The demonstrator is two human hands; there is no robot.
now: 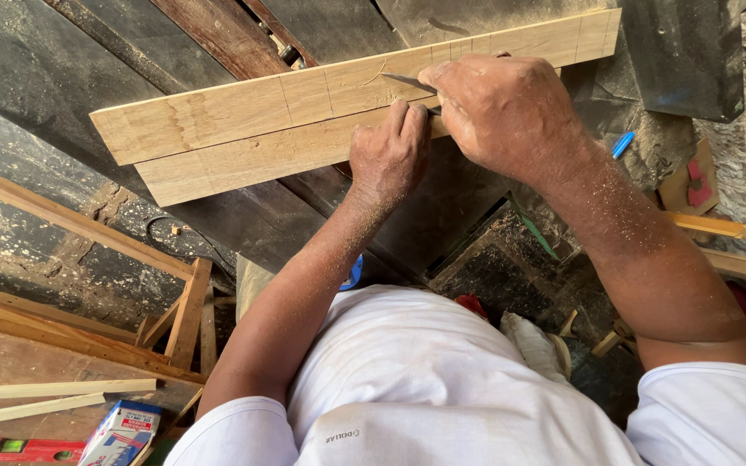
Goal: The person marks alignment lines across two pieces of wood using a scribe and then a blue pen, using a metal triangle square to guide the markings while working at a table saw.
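Head view shows two boards [304, 121] lying side by side at 12 o'clock on the dark tabletop [62, 78]. Left hand [388, 155] presses them, curled tight. Right hand [502, 108] grips a pencil [407, 82]. Best keep the boards steady and lines straight.

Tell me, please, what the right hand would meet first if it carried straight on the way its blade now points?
The right hand points its thin blade leftward along the upper wooden board. It would likely just run on over that board's marked face; depth is unclear.
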